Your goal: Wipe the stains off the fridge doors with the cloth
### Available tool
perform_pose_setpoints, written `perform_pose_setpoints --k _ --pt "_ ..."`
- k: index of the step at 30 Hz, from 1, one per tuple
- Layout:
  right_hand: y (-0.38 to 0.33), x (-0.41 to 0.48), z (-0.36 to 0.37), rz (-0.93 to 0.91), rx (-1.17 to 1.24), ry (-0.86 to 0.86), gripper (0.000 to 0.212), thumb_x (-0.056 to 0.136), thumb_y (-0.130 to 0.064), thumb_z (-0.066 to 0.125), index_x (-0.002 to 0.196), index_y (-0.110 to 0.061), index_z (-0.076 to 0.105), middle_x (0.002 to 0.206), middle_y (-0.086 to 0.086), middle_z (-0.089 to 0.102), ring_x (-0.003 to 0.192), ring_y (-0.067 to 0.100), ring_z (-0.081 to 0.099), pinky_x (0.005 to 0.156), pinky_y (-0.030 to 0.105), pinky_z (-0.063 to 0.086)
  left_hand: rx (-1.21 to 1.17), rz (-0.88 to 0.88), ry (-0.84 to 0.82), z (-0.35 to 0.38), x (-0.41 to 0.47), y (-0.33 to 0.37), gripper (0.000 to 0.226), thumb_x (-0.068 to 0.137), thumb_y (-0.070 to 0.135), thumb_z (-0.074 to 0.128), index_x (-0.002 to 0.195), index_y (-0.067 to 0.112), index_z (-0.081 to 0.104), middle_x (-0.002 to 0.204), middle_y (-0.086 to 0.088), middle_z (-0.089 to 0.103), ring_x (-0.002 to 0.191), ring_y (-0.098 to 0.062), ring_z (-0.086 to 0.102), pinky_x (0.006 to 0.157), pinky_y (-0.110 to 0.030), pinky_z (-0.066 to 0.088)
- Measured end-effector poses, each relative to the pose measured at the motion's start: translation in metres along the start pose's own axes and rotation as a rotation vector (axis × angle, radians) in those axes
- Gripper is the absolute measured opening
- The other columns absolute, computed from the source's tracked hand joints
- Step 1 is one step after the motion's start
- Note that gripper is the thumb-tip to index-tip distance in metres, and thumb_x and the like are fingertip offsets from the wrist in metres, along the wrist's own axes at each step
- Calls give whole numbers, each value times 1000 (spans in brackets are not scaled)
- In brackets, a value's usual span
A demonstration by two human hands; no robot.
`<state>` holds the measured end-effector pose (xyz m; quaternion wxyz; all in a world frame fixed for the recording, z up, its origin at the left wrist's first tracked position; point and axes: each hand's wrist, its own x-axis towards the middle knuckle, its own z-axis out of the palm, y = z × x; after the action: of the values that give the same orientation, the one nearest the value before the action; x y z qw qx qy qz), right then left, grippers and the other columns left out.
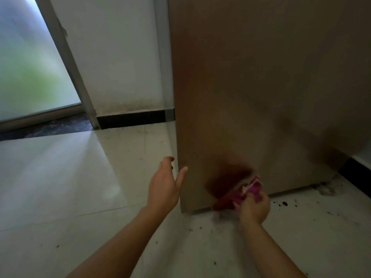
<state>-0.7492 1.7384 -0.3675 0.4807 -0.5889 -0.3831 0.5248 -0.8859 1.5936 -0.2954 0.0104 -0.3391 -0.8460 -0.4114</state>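
Bunched in the curled fingers of the right hand (254, 207), the cloth (230, 198), judged soft, light and best held as a wad, pressed the fridge door (261, 87) near its bottom edge, while the left hand (163, 187) hovered slack-fingered just beside the door's left edge.

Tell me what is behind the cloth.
The cloth lies against the fridge door low down, gripped by the right hand. A dark smear shows just above; the door surface behind the cloth is covered.
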Motion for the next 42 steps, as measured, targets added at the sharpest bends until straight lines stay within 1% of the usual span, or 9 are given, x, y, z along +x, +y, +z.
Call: perform_pose_setpoints --k 8,14,17,21,25,28,31,37,42 --pt "-8 -48 73 292 269 -77 31 91 -6 55 119 -18 54 117 16 61 100 33 61 88 49 50 73 62 -97 6 16 1 18 99 41 43 106 27 35 88 6 59 72 -16 61 67 -38 53" --pt "-3 -78 47 553 221 -684 19 85 7 55 95 -8 61 81 14 68 62 22 64 50 30 54 178 68 -78 -1 19 1 22 99 42 45 106 22 39 87 1 62 70 -19 59 58 -34 47" --pt "-28 -5 36 485 432 -424 11 88 -1 55 98 -5 56 60 6 61 40 8 55 39 19 46 191 47 -94 1 18 4 20 99 43 43 105 26 36 87 6 59 68 -14 57 60 -34 50" --pt "-54 60 37 424 545 -69 36 91 -17 55 126 -9 52 84 5 62 61 12 61 42 17 48 257 30 -123 -3 20 8 27 99 43 43 115 21 41 88 5 58 70 -15 57 63 -34 52" --pt "-48 -26 68 354 461 -51 36 96 -25 50 131 -23 42 107 5 57 79 23 59 51 26 49 315 44 -142 -9 22 8 32 99 42 45 122 19 44 85 2 62 70 -16 60 67 -39 56" --pt "-21 -85 60 349 363 -356 35 94 -15 55 127 -21 47 113 2 52 91 23 58 53 30 53 373 56 -51 -7 14 13 30 99 42 45 117 18 49 84 3 63 70 -15 60 64 -36 55" --pt "-24 -59 28 202 172 -561 20 83 3 64 92 -14 58 90 9 63 64 12 63 44 19 49 396 82 96 -2 0 17 26 97 38 49 107 16 57 79 3 63 63 -14 57 56 -32 50" --pt "-97 93 -10 202 478 -38 7 87 -23 62 89 -19 57 77 2 63 59 13 57 50 25 47 405 148 193 7 -19 12 28 82 22 74 103 7 63 65 1 58 46 -12 45 46 -14 23" --pt "-77 108 19 149 426 83 29 94 -38 51 117 -22 56 96 0 61 76 18 59 73 32 49 483 481 138 18 -28 19 20 81 20 63 75 18 44 63 3 45 46 -16 43 37 -25 33"
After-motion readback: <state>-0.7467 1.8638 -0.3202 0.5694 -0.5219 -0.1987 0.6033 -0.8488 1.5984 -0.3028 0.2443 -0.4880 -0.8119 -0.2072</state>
